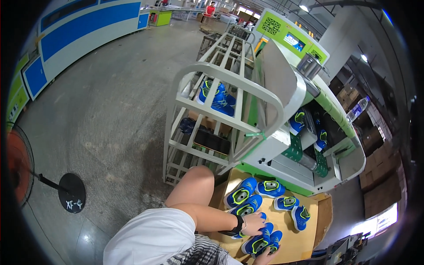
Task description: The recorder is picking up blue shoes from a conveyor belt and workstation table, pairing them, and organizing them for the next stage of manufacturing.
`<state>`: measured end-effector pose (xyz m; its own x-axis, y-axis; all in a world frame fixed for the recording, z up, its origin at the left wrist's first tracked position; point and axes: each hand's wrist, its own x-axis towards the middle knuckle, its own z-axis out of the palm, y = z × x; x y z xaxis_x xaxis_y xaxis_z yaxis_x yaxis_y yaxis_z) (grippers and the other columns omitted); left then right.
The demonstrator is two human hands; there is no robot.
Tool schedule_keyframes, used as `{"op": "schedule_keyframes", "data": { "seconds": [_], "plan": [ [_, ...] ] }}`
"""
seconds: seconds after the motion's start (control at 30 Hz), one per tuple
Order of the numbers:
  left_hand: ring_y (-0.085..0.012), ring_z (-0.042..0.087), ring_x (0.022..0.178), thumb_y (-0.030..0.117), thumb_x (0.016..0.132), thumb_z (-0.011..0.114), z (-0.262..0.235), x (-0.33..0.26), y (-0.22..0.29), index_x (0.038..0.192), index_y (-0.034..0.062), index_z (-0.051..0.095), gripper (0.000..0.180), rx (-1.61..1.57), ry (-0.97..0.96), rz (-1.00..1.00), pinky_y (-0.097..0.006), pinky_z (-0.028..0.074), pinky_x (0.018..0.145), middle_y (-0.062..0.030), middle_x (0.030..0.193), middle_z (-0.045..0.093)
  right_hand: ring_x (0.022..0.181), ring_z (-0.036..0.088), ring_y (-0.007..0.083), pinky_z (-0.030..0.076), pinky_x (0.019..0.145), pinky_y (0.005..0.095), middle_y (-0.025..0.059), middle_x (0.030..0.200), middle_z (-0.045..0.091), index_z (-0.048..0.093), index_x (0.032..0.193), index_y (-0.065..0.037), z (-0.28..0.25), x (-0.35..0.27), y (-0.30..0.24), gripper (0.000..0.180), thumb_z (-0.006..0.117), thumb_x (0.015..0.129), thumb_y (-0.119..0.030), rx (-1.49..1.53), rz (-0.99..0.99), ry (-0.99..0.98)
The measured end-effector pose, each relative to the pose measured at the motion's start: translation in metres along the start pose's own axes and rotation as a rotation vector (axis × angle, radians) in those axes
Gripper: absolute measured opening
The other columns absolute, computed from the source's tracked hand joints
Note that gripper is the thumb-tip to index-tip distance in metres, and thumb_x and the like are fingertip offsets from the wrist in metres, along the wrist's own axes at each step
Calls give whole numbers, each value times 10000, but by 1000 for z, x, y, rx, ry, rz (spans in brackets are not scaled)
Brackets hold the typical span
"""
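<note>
Resting on a blue shoe [245,206] near the wooden bench's [309,238] left edge, the left hand [253,223] has fingers curled loosely over it. Right hand [266,256], at the bench's front edge, grips another blue shoe [260,242]; grip mostly cropped. More shoes [287,203] lie mid-bench.

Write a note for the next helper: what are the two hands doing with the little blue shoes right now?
Left hand, black band at the wrist: resting on a small blue shoe with lime-green lining on the tan wooden tray table.
Right hand: at the picture's bottom edge, touching a pair of the same blue shoes; its grip is mostly hidden.
Six more blue shoes lie loose on the table.
Others ride the green conveyor machine, and some sit in the white metal rack.
Done: cannot tell.
Left: the loose shoes on the table remain unsorted.
</note>
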<state>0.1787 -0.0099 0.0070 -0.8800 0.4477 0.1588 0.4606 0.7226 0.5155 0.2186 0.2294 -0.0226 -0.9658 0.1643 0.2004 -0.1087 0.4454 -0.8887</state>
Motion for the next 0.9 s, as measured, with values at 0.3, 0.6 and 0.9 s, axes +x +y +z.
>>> {"op": "schedule_keyframes", "data": {
  "seconds": [0.3,0.6,0.9],
  "plan": [
    [-310,565,1040,271,798,680,13,-3,-1,1130,47,606,407,-98,77,-29,-442,380,951,-113,978,674,1273,467,330,354,1083,421,244,1404,467,395,1414,60,7,-3,-2,613,635,904,-180,-12,16,32],
    [-295,531,1060,466,857,610,-32,-11,-19,917,96,745,398,173,125,-157,-601,348,937,-98,1035,609,1344,384,367,280,1133,440,252,1477,380,332,1456,52,-1,-18,-2,688,644,897,-200,-29,90,76],
    [-274,500,951,275,869,575,-45,-27,-19,881,139,670,166,360,174,-53,-451,389,744,-54,952,572,1349,366,298,265,1136,382,194,1469,379,334,1453,26,7,-4,-25,571,567,959,-140,69,82,59]
  ]
}}
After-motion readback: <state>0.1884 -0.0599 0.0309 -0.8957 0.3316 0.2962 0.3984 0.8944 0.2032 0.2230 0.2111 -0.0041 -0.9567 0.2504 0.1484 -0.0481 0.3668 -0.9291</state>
